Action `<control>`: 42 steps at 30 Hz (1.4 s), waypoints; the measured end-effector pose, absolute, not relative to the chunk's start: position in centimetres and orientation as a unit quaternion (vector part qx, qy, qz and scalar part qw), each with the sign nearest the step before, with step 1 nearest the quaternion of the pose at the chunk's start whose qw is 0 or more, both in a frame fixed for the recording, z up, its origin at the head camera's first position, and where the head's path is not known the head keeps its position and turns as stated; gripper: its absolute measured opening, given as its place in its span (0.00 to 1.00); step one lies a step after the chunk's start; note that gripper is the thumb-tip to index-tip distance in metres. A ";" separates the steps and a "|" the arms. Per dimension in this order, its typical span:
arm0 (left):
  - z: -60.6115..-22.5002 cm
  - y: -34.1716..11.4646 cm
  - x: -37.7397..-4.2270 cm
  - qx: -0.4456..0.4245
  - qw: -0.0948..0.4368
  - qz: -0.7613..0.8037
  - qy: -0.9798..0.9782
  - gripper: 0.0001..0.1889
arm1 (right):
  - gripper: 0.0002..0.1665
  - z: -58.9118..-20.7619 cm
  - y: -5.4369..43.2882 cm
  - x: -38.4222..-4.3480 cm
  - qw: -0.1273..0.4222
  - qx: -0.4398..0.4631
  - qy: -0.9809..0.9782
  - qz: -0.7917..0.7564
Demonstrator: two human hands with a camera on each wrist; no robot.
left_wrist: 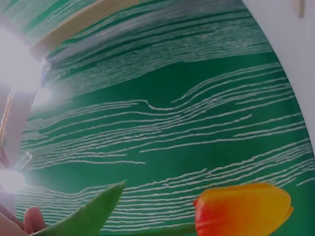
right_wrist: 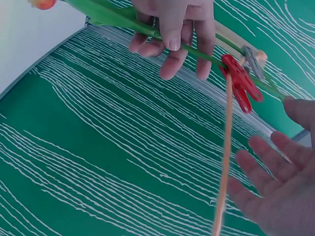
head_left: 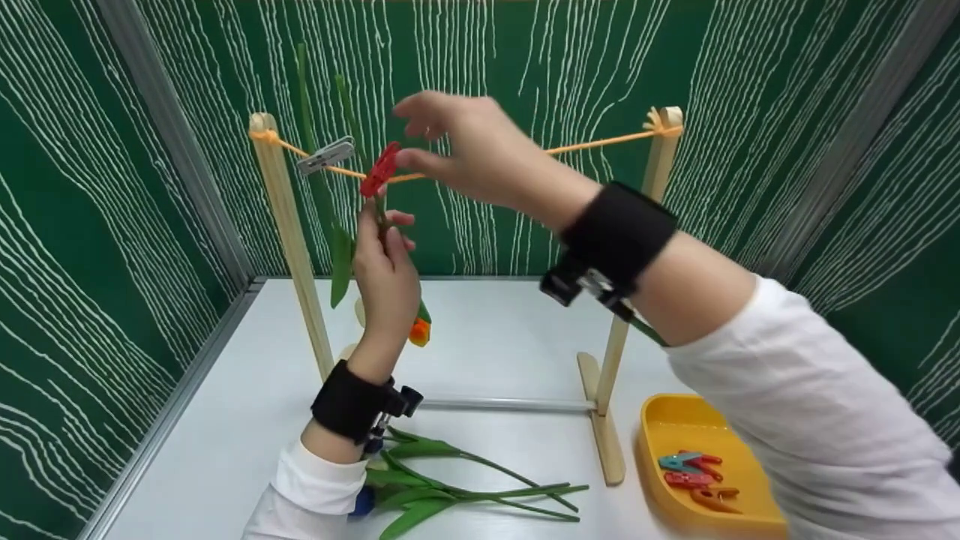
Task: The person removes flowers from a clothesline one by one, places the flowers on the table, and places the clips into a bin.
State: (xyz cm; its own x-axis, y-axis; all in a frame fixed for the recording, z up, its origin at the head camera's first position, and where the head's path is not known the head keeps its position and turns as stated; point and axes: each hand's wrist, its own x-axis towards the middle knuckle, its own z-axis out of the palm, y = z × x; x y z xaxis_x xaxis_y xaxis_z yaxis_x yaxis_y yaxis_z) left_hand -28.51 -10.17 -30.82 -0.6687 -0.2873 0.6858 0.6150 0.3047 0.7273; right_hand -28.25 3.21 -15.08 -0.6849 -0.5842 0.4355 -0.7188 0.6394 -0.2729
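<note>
My left hand (head_left: 386, 281) pinches the green stem of an orange tulip (left_wrist: 243, 211), which hangs head down below the orange cord (head_left: 600, 142). A red clothespin (head_left: 380, 169) sits on the cord and stem just above those fingertips. In the right wrist view, the left thumb lies along the stem (right_wrist: 199, 54), left of the clothespin. My right hand (head_left: 487, 154) is beside the red clothespin, its fingers spread and holding nothing. Farther left on the cord, a grey clothespin (head_left: 327, 156) clips another stem, whose leaf (head_left: 341, 266) hangs behind the left hand.
Two wooden posts (head_left: 289, 240) carry the cord, joined low down by a pale rod (head_left: 510, 405). Several green-stemmed flowers (head_left: 465, 491) lie on the white table (head_left: 517, 337) in front. At right, a yellow tray (head_left: 652, 442) contains several clothespins (head_left: 690, 478).
</note>
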 end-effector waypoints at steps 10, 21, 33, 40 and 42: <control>-31.3 -10.5 -28.2 -0.098 0.429 -0.537 -0.719 0.20 | 0.16 -17.1 1.2 -29.2 0.149 0.373 -0.870 0.285; -31.6 -10.1 -27.9 -0.118 0.424 -0.541 -0.717 0.21 | 0.13 -16.8 1.7 -29.0 0.187 0.322 -0.838 0.400; -33.7 -10.0 -25.7 -0.142 0.398 -0.509 -0.749 0.21 | 0.15 -14.6 5.4 -28.5 0.256 0.310 -0.789 0.465; -35.1 -10.5 -23.0 -0.179 0.394 -0.424 -0.796 0.24 | 0.13 -15.5 12.3 -27.8 0.320 0.334 -0.778 0.425; -35.8 -10.7 -22.4 -0.196 0.395 -0.404 -0.802 0.25 | 0.13 -16.4 14.4 -27.3 0.342 0.344 -0.777 0.403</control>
State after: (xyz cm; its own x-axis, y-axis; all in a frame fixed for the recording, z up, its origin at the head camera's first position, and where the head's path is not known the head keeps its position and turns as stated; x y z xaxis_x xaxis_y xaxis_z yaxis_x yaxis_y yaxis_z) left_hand -22.43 -10.67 -35.83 -0.6118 -0.0051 0.7910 0.6322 0.5978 0.4928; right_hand -27.34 14.44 -16.41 -0.5304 -0.2585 0.8074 -0.8089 0.4395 -0.3906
